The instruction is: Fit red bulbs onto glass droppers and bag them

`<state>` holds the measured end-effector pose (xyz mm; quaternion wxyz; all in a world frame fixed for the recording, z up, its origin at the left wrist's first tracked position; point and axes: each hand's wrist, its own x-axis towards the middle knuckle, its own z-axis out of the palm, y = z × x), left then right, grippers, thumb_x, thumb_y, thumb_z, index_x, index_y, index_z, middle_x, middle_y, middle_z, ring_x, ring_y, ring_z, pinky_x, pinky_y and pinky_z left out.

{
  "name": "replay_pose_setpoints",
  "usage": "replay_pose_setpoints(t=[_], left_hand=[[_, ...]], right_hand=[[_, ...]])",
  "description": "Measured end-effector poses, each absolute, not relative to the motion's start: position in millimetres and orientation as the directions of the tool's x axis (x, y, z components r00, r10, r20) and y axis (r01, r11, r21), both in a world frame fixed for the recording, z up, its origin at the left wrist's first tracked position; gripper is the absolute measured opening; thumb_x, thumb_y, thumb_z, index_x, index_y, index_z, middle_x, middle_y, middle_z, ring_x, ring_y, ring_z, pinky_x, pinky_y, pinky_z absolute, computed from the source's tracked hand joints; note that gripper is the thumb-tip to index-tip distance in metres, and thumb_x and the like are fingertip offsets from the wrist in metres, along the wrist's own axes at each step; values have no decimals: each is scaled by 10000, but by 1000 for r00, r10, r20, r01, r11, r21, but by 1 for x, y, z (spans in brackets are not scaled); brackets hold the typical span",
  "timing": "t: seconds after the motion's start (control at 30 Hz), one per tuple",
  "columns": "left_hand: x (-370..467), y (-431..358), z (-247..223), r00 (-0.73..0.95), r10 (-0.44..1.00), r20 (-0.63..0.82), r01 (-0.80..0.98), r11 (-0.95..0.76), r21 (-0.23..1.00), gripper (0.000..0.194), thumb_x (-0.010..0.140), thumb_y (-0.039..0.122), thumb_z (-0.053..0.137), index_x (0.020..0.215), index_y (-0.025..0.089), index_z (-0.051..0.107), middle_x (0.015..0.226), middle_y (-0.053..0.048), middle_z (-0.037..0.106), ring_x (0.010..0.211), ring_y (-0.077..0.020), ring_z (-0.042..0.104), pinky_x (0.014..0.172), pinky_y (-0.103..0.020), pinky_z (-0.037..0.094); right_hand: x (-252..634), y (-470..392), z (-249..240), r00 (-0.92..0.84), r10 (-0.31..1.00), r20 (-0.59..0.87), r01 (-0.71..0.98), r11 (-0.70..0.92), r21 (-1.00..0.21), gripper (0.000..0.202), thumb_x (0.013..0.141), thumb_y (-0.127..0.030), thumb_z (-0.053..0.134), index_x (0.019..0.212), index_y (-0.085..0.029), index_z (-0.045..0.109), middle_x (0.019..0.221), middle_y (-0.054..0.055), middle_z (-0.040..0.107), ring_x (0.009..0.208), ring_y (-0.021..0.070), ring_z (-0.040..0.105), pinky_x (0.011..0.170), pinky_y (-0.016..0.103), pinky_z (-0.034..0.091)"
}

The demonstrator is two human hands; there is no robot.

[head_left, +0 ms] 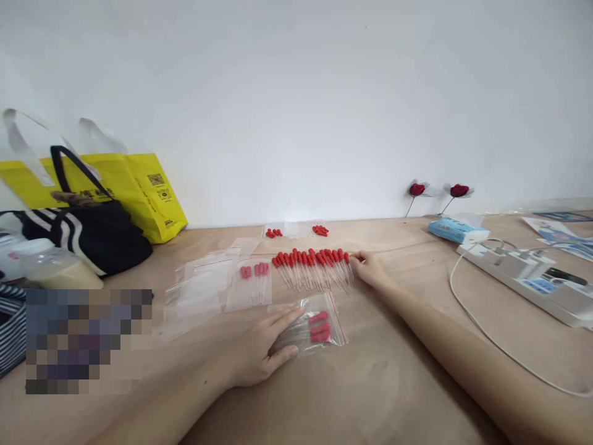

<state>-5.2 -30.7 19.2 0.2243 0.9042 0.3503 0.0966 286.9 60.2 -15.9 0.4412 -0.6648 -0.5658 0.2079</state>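
Observation:
My left hand lies over a clear zip bag, its fingers stretched across the top and the thumb apart along the near side. A few droppers with red bulbs show inside that bag, their bulbs toward the red-striped seal. Beyond it, a long row of loose glass droppers with red bulbs lies on the table, stems pointing toward me. At the row's right end, my right hand has its fingers closed at the last dropper; the fingertips are partly hidden.
Left of the row lie a filled dropper bag and several flat zip bags. Another bag with red droppers is near the wall. A power strip with cables and a tissue pack stand right; bags and a bottle left.

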Motion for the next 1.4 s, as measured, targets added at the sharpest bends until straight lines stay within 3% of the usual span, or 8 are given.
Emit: replay_pose_setpoints(t=[0.17, 0.37, 0.6, 0.73, 0.87, 1.0, 1.17, 1.4], left_hand=[[-6, -31, 19, 733, 680, -2, 603, -648, 465, 550, 838, 366, 428, 1342, 271, 228, 1383, -32, 304, 1248, -241, 290, 1016, -436, 269], [-8, -30, 17, 735, 678, 5, 594, -647, 477, 541, 840, 371, 428, 1338, 278, 237, 1388, -26, 294, 1253, -236, 281, 1018, -433, 269], [-9, -28, 12, 738, 674, 33, 585, -663, 466, 552, 839, 379, 427, 1342, 302, 214, 1383, -16, 306, 1248, -244, 289, 1014, -441, 273], [-9, -28, 12, 741, 671, 24, 586, -663, 465, 550, 844, 378, 414, 1345, 300, 200, 1384, -14, 303, 1246, -239, 292, 1012, -442, 274], [-6, -30, 18, 740, 673, 12, 595, -662, 456, 558, 843, 367, 415, 1348, 281, 194, 1389, -26, 292, 1245, -236, 294, 1013, -434, 275], [-4, -32, 21, 733, 681, -11, 609, -647, 459, 571, 836, 351, 427, 1349, 257, 195, 1394, -37, 279, 1251, -234, 283, 1018, -424, 270], [-4, -31, 20, 734, 679, -5, 605, -651, 457, 563, 837, 341, 422, 1347, 253, 200, 1393, -37, 282, 1253, -232, 281, 1016, -424, 272], [-3, -32, 21, 729, 684, -8, 617, -653, 439, 562, 830, 321, 432, 1342, 235, 217, 1374, -52, 318, 1245, -226, 297, 1016, -426, 271]], right_hand=[[298, 96, -23, 369, 915, 167, 546, -68, -835, 179, 633, -340, 581, 714, -198, 654, 747, 53, 656, 796, 218, 577, 709, 302, 387], [302, 95, -26, 391, 914, 106, 396, -64, -916, 174, 604, -357, 591, 580, -188, 557, 561, 8, 582, 571, 150, 527, 555, 259, 375], [316, 27, -20, 325, 937, 130, 73, 113, -991, 343, 654, -560, 502, 648, -229, 410, 637, -8, 567, 501, 116, 487, 491, 256, 397], [295, -5, -19, 262, 962, 73, -272, 147, -951, 368, 609, -506, 638, 694, -223, 419, 672, -20, 586, 522, 97, 513, 518, 241, 412], [267, -13, -16, 201, 980, 6, -409, 90, -908, 420, 559, -484, 698, 718, -215, 417, 669, -35, 591, 548, 89, 551, 529, 222, 417], [250, -17, -15, 96, 995, -29, -401, 12, -916, 420, 569, -474, 697, 739, -206, 422, 668, -40, 590, 580, 92, 575, 569, 231, 444], [239, -25, -15, -66, 997, 28, -113, 20, -993, 357, 600, -449, 677, 732, -182, 478, 545, -61, 535, 406, 48, 464, 417, 189, 381], [231, -23, -19, -164, 987, 2, 24, 6, -1000, 338, 589, -390, 678, 798, -174, 523, 724, 0, 600, 421, 50, 454, 324, 158, 289]])
